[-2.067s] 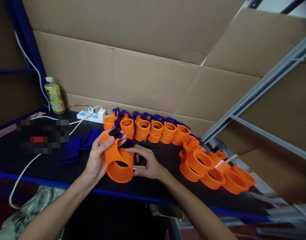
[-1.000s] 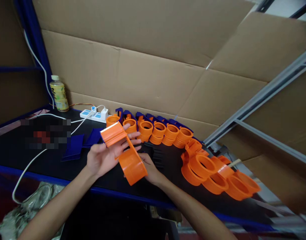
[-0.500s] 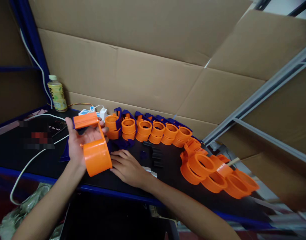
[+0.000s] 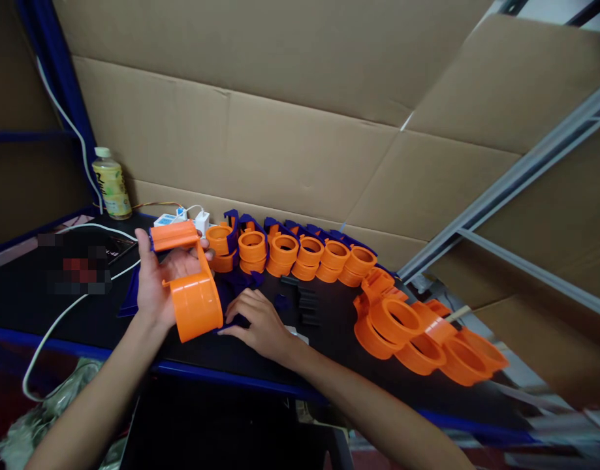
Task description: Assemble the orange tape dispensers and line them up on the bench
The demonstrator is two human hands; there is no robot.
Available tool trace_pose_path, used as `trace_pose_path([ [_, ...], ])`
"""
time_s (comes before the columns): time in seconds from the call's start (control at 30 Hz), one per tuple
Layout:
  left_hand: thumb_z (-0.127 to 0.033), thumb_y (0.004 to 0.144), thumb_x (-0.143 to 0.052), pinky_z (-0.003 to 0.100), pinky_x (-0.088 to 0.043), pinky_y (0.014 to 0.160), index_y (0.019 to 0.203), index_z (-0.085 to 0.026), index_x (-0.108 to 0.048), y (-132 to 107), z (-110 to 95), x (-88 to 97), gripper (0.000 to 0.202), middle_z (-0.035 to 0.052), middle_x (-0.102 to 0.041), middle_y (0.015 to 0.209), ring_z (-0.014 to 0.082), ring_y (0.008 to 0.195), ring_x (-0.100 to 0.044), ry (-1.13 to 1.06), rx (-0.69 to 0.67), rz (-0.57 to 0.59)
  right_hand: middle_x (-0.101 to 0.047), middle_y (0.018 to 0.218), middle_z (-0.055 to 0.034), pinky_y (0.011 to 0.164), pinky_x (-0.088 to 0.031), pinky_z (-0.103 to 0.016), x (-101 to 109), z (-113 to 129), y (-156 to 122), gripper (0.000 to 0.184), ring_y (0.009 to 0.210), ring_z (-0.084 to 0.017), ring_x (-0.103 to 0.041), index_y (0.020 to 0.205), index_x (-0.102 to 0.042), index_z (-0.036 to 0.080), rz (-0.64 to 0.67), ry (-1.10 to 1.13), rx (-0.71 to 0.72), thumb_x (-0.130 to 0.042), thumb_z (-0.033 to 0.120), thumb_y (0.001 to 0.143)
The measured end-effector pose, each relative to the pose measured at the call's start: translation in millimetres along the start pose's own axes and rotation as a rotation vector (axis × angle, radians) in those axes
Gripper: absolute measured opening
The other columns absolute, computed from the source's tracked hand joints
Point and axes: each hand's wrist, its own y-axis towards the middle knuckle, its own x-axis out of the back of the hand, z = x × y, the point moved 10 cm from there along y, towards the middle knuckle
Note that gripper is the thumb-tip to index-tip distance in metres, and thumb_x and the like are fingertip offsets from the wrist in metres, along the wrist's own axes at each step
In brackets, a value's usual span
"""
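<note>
My left hand [image 4: 153, 284] holds an orange tape dispenser body [image 4: 196, 307], palm up. It has a wide cylinder at the bottom and a block-shaped handle [image 4: 175, 234] at the top, joined by a thin arm. To its right, my right hand [image 4: 260, 326] is low over the table, thumb and fingers curled around the edge of a dark purple plastic piece [image 4: 234, 321]; most of that piece is hidden. More purple plastic pieces [image 4: 241, 282] lie behind the right hand. Short black rollers [image 4: 308, 303] lie to the right of it.
A row of orange dispensers with purple parts [image 4: 284, 251] stands along the cardboard wall [image 4: 280, 150]. Orange bodies [image 4: 402, 326] are heaped at the right. A bottle [image 4: 112, 186], a power strip [image 4: 168, 220], a phone [image 4: 118, 248] and a white cable [image 4: 55, 329] are at the left.
My left hand has shifted slightly right with the orange body. My right hand has drawn back a little to the right, its thumb now apart from the fingers around the purple piece.
</note>
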Motion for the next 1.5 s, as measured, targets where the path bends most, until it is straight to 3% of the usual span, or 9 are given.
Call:
trace_pose_path([
  [0.17, -0.076, 0.086, -0.052, 0.032, -0.061, 0.065, 0.112, -0.015, -0.065, 2.5, 6.9, 4.5, 0.067, 0.0098, -0.07, 0.092, 0.0212, 0.078, -0.069, 0.015, 0.008, -0.005, -0.074, 0.095, -0.0052, 0.086, -0.046, -0.036, 15.9, -3.0, 3.3, 0.022, 0.091, -0.02, -0.063, 0.09, -0.068, 0.021, -0.092, 0.17, -0.015, -0.072, 0.043, 0.091],
  [0.3, -0.067, 0.086, -0.061, 0.037, -0.062, 0.078, 0.118, -0.015, -0.065, 1.4, 9.7, 0.1, 0.061, 0.011, -0.073, 0.098, 0.0252, 0.088, -0.073, 0.033, -0.018, 0.024, -0.075, 0.088, -0.0039, 0.084, -0.048, -0.037, 49.9, -4.2, 3.6, 0.009, 0.087, -0.02, -0.063, 0.094, -0.075, 0.024, -0.251, 0.321, -0.027, -0.072, 0.032, 0.092],
  [0.47, -0.064, 0.076, -0.074, 0.051, -0.057, 0.095, 0.114, -0.019, -0.069, -2.0, 10.5, 0.0, 0.059, 0.0123, -0.074, 0.107, 0.0354, 0.109, -0.069, 0.188, -0.069, 0.06, -0.072, 0.083, 0.001, 0.08, -0.05, -0.031, 112.5, -62.2, -20.8, 0.013, 0.079, -0.016, -0.062, 0.084, -0.077, 0.025, -0.699, 0.714, -0.337, -0.084, 0.034, 0.077],
  [0.63, -0.049, 0.075, -0.081, 0.051, -0.054, 0.099, 0.117, -0.024, -0.067, -2.7, 20.7, 9.6, 0.051, 0.0123, -0.07, 0.121, 0.0349, 0.122, -0.062, 0.351, -0.114, 0.026, -0.066, 0.077, 0.0036, 0.06, -0.048, -0.022, 136.9, -88.0, -34.6, 0.017, 0.062, -0.01, -0.056, 0.086, -0.071, 0.024, -0.785, 0.907, -0.469, -0.08, 0.038, 0.08],
  [0.77, -0.034, 0.067, -0.091, 0.043, -0.052, 0.1, 0.11, -0.024, -0.066, -6.1, 20.1, 5.9, 0.05, 0.0073, -0.069, 0.113, 0.0277, 0.117, -0.064, 0.468, -0.241, 0.014, -0.069, 0.08, 0.0035, 0.065, -0.053, -0.022, 131.6, -91.1, -32.5, 0.017, 0.069, -0.011, -0.062, 0.083, -0.068, 0.023, -0.716, 1.125, -0.518, -0.083, 0.03, 0.077],
  [0.93, -0.03, 0.063, -0.094, 0.037, -0.054, 0.094, 0.105, -0.022, -0.063, -6.3, 17.8, 4.4, 0.053, 0.0039, -0.066, 0.103, 0.022, 0.104, -0.064, 0.55, -0.298, -0.006, -0.074, 0.093, 0.0045, 0.068, -0.056, -0.021, 139.8, -104.0, -39.7, 0.019, 0.078, -0.01, -0.067, 0.092, -0.071, 0.025, -0.815, 1.257, -0.507, -0.083, 0.028, 0.079],
  [1.1, -0.023, 0.059, -0.095, 0.032, -0.053, 0.083, 0.108, -0.023, -0.058, -12.2, 14.6, 0.3, 0.06, 0.0011, -0.063, 0.101, 0.0174, 0.09, -0.061, 0.846, -0.4, -0.068, -0.072, 0.082, 0.0049, 0.062, -0.054, -0.018, 121.3, -105.5, -35.0, 0.02, 0.066, -0.008, -0.062, 0.089, -0.071, 0.022, -0.655, 1.302, -0.593, -0.085, 0.031, 0.078],
  [1.23, -0.021, 0.052, -0.097, 0.035, -0.052, 0.084, 0.108, -0.024, -0.055, -22.1, 17.1, -11.6, 0.07, 0.0019, -0.062, 0.102, 0.0208, 0.091, -0.062, 0.982, -0.484, -0.091, -0.068, 0.075, 0.0044, 0.053, -0.048, -0.017, 108.6, -98.6, -31.9, 0.023, 0.058, -0.007, -0.056, 0.088, -0.07, 0.02, -0.58, 1.281, -0.618, -0.086, 0.031, 0.076],
  [1.5, -0.023, 0.053, -0.097, 0.037, -0.051, 0.085, 0.106, -0.024, -0.054, -24.9, 19.8, -17.5, 0.068, 0.0021, -0.06, 0.102, 0.0219, 0.091, -0.062, 0.981, -0.509, -0.092, -0.066, 0.07, 0.0051, 0.045, -0.043, -0.015, 89.4, -97.8, -31.7, 0.026, 0.053, -0.006, -0.053, 0.089, -0.071, 0.02, -0.52, 1.303, -0.68, -0.089, 0.031, 0.073],
])
